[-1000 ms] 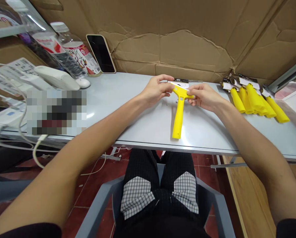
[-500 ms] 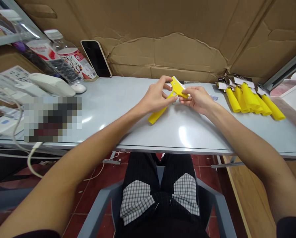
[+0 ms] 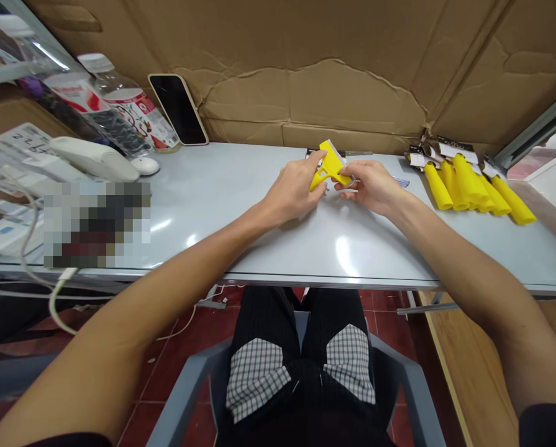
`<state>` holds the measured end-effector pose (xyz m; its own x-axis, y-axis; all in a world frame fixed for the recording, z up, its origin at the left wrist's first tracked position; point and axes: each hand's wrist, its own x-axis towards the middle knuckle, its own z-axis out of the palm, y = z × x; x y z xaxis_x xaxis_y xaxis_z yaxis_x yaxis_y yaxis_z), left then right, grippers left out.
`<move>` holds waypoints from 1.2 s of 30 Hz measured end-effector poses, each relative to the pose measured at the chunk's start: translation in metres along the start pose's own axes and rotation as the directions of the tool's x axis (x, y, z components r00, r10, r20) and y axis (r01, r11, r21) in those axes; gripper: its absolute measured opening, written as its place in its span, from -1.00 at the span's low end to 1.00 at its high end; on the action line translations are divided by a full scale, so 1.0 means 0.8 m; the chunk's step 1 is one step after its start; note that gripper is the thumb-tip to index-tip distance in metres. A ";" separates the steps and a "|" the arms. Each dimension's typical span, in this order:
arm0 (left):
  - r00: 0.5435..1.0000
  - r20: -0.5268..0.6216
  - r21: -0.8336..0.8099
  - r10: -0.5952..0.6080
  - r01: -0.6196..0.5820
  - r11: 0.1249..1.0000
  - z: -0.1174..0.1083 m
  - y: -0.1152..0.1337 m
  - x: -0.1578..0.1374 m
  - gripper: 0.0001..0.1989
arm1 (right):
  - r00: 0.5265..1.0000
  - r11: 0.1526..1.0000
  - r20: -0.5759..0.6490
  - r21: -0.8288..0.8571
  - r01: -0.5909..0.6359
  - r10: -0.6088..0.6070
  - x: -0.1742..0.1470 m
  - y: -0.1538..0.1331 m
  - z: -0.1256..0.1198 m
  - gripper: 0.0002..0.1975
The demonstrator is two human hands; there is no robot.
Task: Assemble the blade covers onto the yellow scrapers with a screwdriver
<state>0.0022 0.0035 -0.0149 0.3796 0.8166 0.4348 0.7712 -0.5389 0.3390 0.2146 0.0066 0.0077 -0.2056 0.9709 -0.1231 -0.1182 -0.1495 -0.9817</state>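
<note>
Between my hands, above the table, is a yellow scraper (image 3: 332, 162) with a wide head and a pale strip along its far edge. My left hand (image 3: 294, 189) is wrapped round its handle, which is mostly hidden, and a finger reaches up to the head. With thumb and fingers, my right hand (image 3: 368, 186) pinches the near right corner of the head. Tiny metal pieces (image 3: 326, 192) show by my left thumb; I cannot make out their kind. Behind the scraper lies a partly covered flat item with a dark edge (image 3: 311, 151).
Several yellow handles (image 3: 468, 186) with black-and-white cards lie in a pile at right. At left stand plastic bottles (image 3: 135, 102), a leaning phone (image 3: 179, 108), a white mouse (image 3: 146, 166) and cables (image 3: 56, 295). Cardboard (image 3: 352, 102) backs the table (image 3: 268, 261).
My left hand has closed round the scraper's handle, which stuck out below the fingers before. The scraper's head has turned slightly, and my right hand stays at its corner.
</note>
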 end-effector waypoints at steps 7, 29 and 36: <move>0.996 -0.044 0.075 0.074 -0.071 0.995 0.004 -0.009 0.000 -0.44 | 0.999 1.000 0.029 -0.009 0.015 -0.015 -0.001 0.000 0.000 -0.91; 0.887 0.411 -0.888 -0.211 0.441 0.127 -0.027 0.003 0.013 -0.69 | 0.993 0.991 -0.052 -0.092 0.102 -0.107 0.021 -0.009 -0.036 -0.84; 0.886 0.424 -0.892 -0.189 0.444 0.080 -0.027 0.004 0.012 -0.70 | 0.955 0.883 -0.083 -0.412 0.227 -0.284 0.031 0.004 -0.035 -0.78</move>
<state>-0.0023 0.0050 0.0082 0.4076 0.9126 -0.0328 -0.2252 0.1353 0.9649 0.2364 0.0353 -0.0026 -0.0819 0.9854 0.1491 0.2490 0.1651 -0.9543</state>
